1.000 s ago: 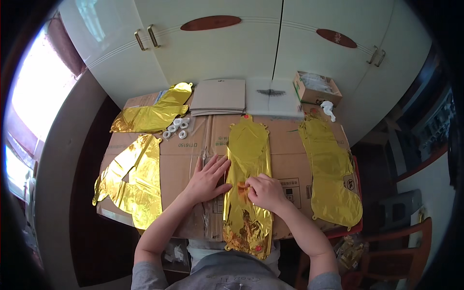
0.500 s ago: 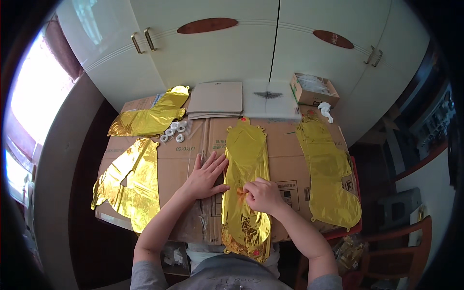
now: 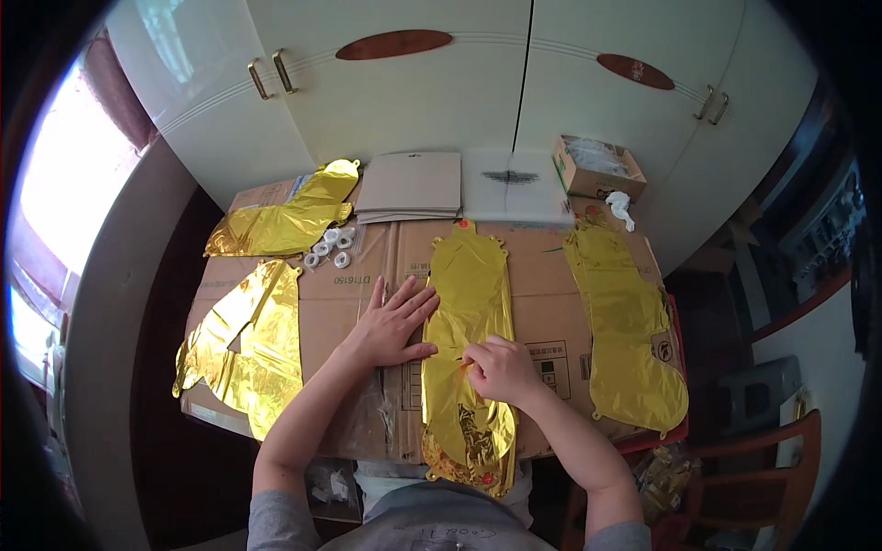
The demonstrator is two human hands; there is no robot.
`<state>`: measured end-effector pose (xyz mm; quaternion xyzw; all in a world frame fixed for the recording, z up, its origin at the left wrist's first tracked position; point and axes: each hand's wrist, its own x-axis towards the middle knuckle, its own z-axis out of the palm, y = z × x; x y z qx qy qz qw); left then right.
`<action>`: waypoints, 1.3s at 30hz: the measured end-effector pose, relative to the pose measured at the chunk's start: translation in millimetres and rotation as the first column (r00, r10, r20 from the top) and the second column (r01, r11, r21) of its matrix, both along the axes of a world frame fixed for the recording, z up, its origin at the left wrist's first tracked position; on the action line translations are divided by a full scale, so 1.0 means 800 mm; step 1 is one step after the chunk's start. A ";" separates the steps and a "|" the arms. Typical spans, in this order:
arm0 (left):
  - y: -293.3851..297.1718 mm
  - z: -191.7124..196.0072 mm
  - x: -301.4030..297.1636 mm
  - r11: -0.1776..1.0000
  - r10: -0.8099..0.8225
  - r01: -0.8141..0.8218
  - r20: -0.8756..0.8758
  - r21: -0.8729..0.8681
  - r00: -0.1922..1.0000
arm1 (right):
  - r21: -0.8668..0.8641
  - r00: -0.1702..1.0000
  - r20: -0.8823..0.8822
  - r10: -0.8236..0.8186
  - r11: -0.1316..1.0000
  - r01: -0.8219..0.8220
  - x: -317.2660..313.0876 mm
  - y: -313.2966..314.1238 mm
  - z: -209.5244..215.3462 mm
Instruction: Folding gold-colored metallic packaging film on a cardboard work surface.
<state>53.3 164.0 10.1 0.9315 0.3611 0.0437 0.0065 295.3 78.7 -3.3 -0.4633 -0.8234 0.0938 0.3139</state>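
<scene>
In front of me lies a long, flat gold foil balloon (image 3: 469, 275), running from the middle of the table to its near edge, its lower part crinkled and shiny. My left hand (image 3: 390, 323) rests flat at its left side, fingers spread, with fingertips and thumb touching the foil's edge. My right hand (image 3: 501, 369) is closed over the balloon's middle, thumb and fingertips pinched at the foil; the exact grip is partly hidden. To the left is an A-shaped gold foil balloon (image 3: 271, 340). Another long gold foil balloon (image 3: 625, 340) lies to the right.
Cardboard (image 3: 340, 312) covers the table. At the back left are a gold foil piece (image 3: 285, 220) and several small white rolls (image 3: 343, 260). Grey-brown boards (image 3: 409, 184), a clear plastic sheet (image 3: 514, 188) and an open box (image 3: 597, 174) stand at the back. A wooden chair (image 3: 808, 468) is at right.
My left hand has slid slightly away from me along the foil's edge. My right hand stays closed at nearly the same spot on the balloon.
</scene>
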 end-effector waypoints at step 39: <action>0.003 0.013 0.001 0.990 -0.136 0.138 0.060 -0.022 0.989 | 0.001 0.999 -0.028 0.032 1.000 -0.032 -0.001 0.003 -0.002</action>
